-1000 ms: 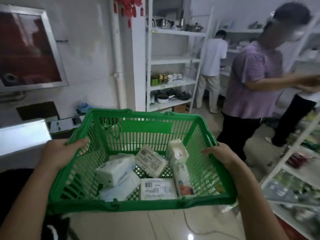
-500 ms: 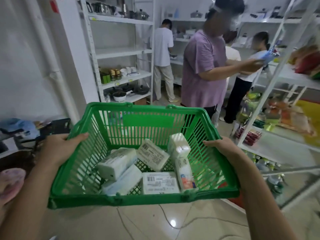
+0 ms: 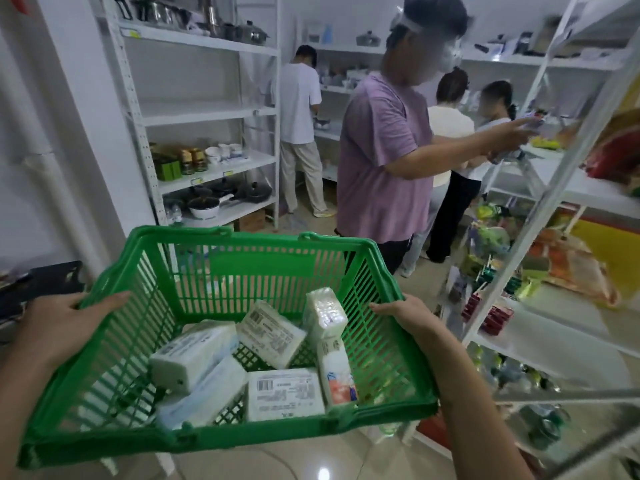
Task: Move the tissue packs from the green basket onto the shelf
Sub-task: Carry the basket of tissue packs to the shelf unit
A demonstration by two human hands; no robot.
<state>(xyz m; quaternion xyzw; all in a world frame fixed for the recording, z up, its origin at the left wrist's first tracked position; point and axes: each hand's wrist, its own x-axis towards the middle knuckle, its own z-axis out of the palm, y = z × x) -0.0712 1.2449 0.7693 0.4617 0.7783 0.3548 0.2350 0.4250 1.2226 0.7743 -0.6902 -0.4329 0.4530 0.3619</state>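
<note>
A green basket (image 3: 221, 341) is held level in front of the wearer, its long axis running left to right. The left hand (image 3: 65, 322) is closed over the left rim, and the right hand (image 3: 407, 315) is closed over the right rim. 6 tissue packs (image 3: 242, 362) lie loose on the basket floor. 1 pack (image 3: 282, 394) lies flat near the front wall, barcode side up. 1 pack (image 3: 323, 315) stands tilted against the right side, its long axis running toward the far wall. A white shelf (image 3: 554, 344) is seen at the right, just beside the basket. A person in a purple shirt (image 3: 381, 157) stands beyond the basket.
</note>
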